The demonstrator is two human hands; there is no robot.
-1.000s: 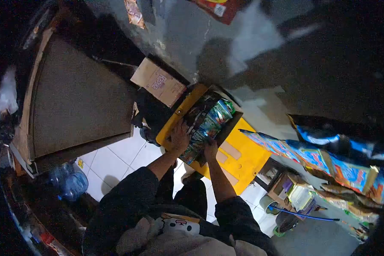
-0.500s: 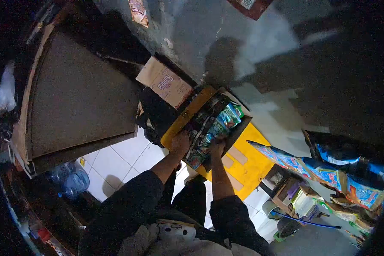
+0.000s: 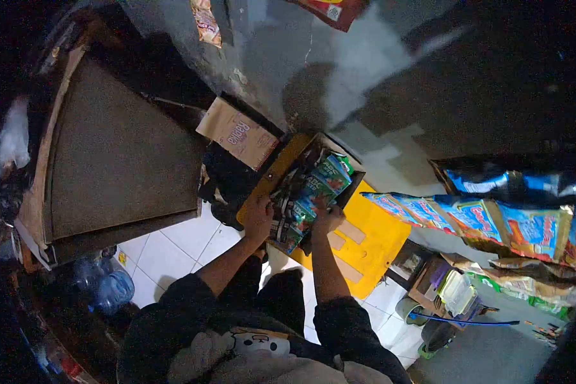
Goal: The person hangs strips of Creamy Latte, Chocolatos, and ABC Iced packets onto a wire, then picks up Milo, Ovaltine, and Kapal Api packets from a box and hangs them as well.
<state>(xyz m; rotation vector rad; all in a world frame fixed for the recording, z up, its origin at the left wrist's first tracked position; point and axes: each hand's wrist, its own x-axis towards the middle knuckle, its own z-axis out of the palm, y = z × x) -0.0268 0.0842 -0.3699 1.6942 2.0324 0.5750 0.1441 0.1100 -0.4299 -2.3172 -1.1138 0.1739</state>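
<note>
A box lies in front of me, tilted in view, filled with green-and-blue ABC sachets and dark packets. My left hand is at the box's left side, beside its yellow-brown edge. Its fingers are curled in by the dark packets; what they hold is hidden. My right hand is at the opposite side, its fingers bent over the lower sachets. The box rests beside or on a yellow surface; the contact is hidden.
A brown Rapika carton stands beyond the box. At left is a large brown panel, with clear plastic bottles below. Blue snack packets hang at right above a crate of small containers. White tiles cover the floor.
My left hand has drawn back slightly toward the left edge of the box. The sachets now lie flatter and face up more. The view has shifted a little.
</note>
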